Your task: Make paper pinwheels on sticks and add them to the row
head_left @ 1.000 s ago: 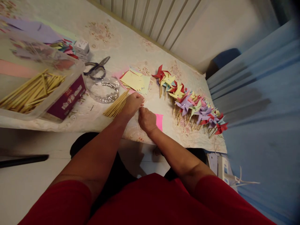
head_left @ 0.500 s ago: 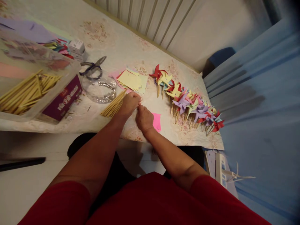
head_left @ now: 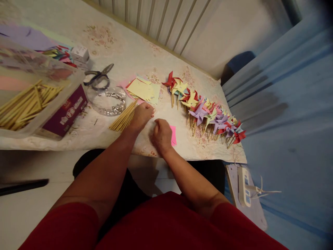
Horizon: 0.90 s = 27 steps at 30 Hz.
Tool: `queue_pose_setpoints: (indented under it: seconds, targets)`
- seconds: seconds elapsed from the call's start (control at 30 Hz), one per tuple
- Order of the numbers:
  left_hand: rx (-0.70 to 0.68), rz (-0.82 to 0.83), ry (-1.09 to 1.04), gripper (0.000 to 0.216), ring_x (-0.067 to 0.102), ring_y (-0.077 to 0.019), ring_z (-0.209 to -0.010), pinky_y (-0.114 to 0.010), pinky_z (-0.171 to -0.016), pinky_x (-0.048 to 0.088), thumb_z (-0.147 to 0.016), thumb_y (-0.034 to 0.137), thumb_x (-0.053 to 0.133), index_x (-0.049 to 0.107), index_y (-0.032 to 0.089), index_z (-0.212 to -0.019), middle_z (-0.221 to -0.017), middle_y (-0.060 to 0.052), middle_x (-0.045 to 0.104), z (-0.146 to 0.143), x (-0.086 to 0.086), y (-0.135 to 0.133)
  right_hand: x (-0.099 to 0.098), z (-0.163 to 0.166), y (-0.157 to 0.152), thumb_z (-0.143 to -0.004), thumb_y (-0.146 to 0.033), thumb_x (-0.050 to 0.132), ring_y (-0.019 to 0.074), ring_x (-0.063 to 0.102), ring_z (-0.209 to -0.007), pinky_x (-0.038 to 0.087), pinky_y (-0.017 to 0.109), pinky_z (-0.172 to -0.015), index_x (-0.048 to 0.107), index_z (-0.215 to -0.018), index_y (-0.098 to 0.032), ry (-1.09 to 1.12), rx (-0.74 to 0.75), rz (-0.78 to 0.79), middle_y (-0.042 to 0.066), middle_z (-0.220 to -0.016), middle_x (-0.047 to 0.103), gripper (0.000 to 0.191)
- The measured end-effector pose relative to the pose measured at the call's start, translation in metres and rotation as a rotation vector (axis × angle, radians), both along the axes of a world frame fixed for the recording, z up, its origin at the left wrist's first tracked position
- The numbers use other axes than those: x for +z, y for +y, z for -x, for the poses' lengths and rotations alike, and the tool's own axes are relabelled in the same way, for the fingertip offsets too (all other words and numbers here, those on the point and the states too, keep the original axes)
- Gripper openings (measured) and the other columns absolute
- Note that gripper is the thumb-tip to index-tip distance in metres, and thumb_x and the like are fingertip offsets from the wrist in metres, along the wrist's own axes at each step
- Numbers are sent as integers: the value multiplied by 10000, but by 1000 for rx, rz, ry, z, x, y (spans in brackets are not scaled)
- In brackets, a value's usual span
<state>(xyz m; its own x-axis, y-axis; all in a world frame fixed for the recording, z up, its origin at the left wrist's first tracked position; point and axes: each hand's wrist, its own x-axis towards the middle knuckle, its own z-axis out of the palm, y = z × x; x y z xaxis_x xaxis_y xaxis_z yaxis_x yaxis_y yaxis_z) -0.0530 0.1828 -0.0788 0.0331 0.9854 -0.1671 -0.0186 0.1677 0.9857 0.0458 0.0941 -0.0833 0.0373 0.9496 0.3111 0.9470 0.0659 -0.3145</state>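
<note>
My left hand (head_left: 142, 115) rests on the table with its fingers curled in a pinch, right beside a small bundle of wooden sticks (head_left: 123, 118); what it pinches is too small to make out. My right hand (head_left: 161, 135) lies just to its right, fingers closed, covering the left part of a pink paper square (head_left: 173, 135). The two hands sit a little apart. A stack of cut paper squares (head_left: 143, 90) lies beyond them. A row of finished paper pinwheels (head_left: 205, 113) runs along the table to the right.
A clear round dish of small beads (head_left: 108, 100) and scissors (head_left: 97, 74) lie left of the papers. A clear tub of sticks (head_left: 26, 102) sits on a purple box (head_left: 66, 113) at far left. A white power strip (head_left: 244, 185) lies below the table's right corner.
The hands, touching fingertip to fingertip before, have drawn slightly apart. My right hand has slid down and right over the pink square. The view has shifted a little.
</note>
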Motion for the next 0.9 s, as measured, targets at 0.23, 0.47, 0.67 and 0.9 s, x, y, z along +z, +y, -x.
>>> queue_pose_setpoints:
  seconds: [0.23, 0.47, 0.67, 0.9]
  targets:
    - [-67, -59, 15, 67, 603, -102, -598, -191, -539, 442, -762, 233, 554, 564, 173, -733, -737, -23, 651, -5, -3, -4, -4, -76, -16, -879, -91, 281, 201, 532, -944, 402, 331, -874, 591, -1024, -136, 15, -280, -195, 98, -937, 590, 346]
    - [-158, -37, 24, 67, 600, -101, -597, -205, -571, 453, -751, 227, 552, 560, 163, -733, -723, -22, 643, -4, 0, -11, -31, -80, -30, -894, -99, 363, 216, 466, -885, 383, 326, -801, 606, -1050, -134, -234, -264, -9, 104, -936, 535, 290]
    - [-159, 8, 33, 80, 596, -102, -589, -205, -563, 452, -756, 245, 564, 556, 169, -732, -711, -14, 634, -4, -2, -7, -30, -80, -28, -898, -99, 361, 208, 486, -882, 401, 319, -807, 604, -1059, -146, -173, -279, -29, 87, -918, 546, 295]
    - [-157, 30, 45, 99, 608, -105, -602, -204, -556, 447, -759, 273, 552, 562, 175, -765, -739, -16, 639, -1, -4, -5, -34, -88, -30, -861, -118, 344, 200, 561, -903, 434, 324, -865, 590, -972, -146, 155, -350, -200, 97, -912, 607, 271]
